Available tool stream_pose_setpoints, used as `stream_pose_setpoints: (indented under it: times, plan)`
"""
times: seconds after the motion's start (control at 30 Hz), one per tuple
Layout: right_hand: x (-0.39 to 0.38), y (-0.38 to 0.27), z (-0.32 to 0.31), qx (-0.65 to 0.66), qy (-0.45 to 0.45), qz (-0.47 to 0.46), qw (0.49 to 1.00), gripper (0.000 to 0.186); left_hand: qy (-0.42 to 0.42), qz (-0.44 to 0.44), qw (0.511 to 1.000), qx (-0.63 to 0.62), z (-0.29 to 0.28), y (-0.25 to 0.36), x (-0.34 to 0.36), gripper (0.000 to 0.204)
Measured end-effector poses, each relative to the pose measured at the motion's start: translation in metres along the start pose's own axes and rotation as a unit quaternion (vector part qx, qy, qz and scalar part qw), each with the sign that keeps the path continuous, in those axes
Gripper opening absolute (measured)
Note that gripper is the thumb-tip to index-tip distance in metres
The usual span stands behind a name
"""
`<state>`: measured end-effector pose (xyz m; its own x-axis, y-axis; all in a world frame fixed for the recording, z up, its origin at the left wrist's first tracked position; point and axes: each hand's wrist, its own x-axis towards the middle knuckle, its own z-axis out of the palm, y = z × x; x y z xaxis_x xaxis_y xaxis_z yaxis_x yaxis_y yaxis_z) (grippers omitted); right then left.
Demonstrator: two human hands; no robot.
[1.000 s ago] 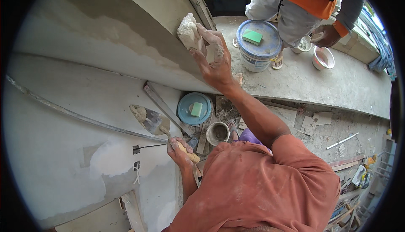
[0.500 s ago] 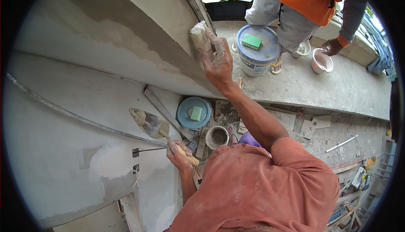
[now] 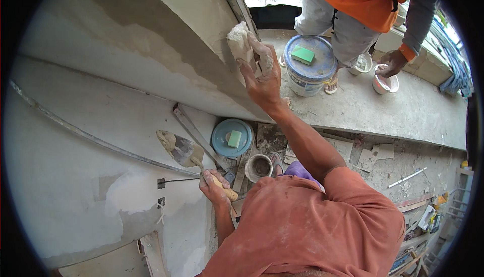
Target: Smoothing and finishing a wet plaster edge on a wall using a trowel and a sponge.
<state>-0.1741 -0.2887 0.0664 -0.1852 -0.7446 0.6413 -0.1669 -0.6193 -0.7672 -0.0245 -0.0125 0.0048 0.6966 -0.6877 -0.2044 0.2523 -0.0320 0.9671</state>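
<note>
The plastered wall point(image 3: 101, 126) is filling the left half of the view, its grey render showing smooth in broad bands and patchy where paler, drier areas are lying low down. A thin curved groove is running across it, and a small dark slot is sitting near the lower middle. The left hand point(image 3: 214, 189) is gripping the pale wooden handle of a trowel point(image 3: 181, 150), fingers closed tight around it; the pointed steel blade (smeared with wet mortar) is lying close against the wall, just above the hand.

Below, on the rough concrete floor point(image 3: 383, 105), a round blue-green lid point(image 3: 222, 143) is carrying a small green sponge point(image 3: 234, 139), and a small mortar-crusted pot point(image 3: 258, 167) is standing just beside it. Broken tile pieces are scattering to the right.

The right hand point(image 3: 262, 73) is reaching up, fingers wrapped round a lumpy, off-white plaster-caked sponge point(image 3: 239, 42) and pressing it against the wall's edge. Further right, a white bucket point(image 3: 308, 65) with a blue lid is bearing a green sponge block point(image 3: 303, 54), and another person in orange is standing beside it, a hand at a small white tub point(image 3: 385, 83).
</note>
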Motion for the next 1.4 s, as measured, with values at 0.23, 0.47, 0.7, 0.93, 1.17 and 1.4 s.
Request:
stream_pose_setpoints:
  times: [0.23, 0.47, 0.7, 0.93, 1.17, 1.4]
  plan:
    - [0.02, -0.047, 0.008, 0.076, -0.029, -0.097, 0.992, 0.06, -0.002, -0.022, 0.999, 0.032, -0.004, 0.002, -0.002, 0.035]
    - [0.003, -0.021, 0.006, 0.024, -0.004, -0.016, 1.0, 0.06, 0.028, -0.017, 0.999, 0.007, -0.002, 0.001, -0.002, 0.034]
    - [0.027, -0.069, 0.011, 0.061, -0.007, -0.082, 0.995, 0.057, 0.011, -0.016, 1.0, 0.003, -0.001, 0.001, 0.001, 0.035]
    - [0.002, -0.021, 0.004, -0.051, 0.001, -0.002, 0.999, 0.053, -0.015, -0.014, 1.0, 0.022, -0.005, -0.001, -0.002, 0.034]
    - [0.019, -0.055, 0.009, 0.009, 0.015, -0.023, 1.0, 0.056, -0.018, -0.02, 1.0, 0.016, -0.009, 0.0, -0.002, 0.034]
    - [0.003, -0.01, 0.005, -0.088, 0.026, -0.02, 0.996, 0.056, -0.038, 0.002, 0.999, 0.024, -0.009, -0.002, -0.002, 0.034]
